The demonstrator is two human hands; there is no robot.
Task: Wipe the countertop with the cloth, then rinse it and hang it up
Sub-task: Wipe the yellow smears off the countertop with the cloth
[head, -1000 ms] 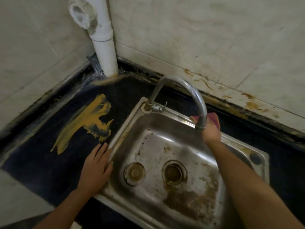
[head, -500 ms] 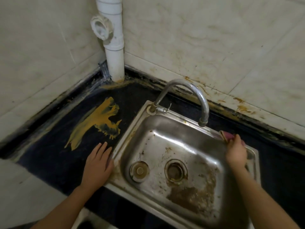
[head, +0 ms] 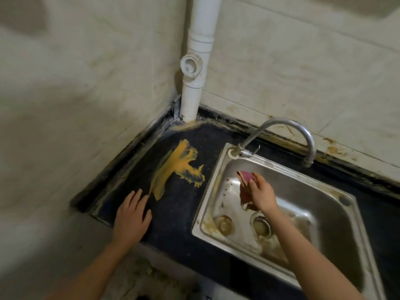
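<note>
Left hand flat, fingers spread, on dark stone tabletop; right hand pinches crumpled pink-maroon cloth over stainless steel sink. Yellow smear left of cloth, nearer left hand, long axis diagonal.

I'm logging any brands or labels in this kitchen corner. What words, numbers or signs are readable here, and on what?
None can be read.
The white drainpipe, the faucet, the sink, the cloth in the right hand and the wall tiles show no legible lettering.
A small dark mark near the foot of the drainpipe is too small to tell whether it is text.
</note>
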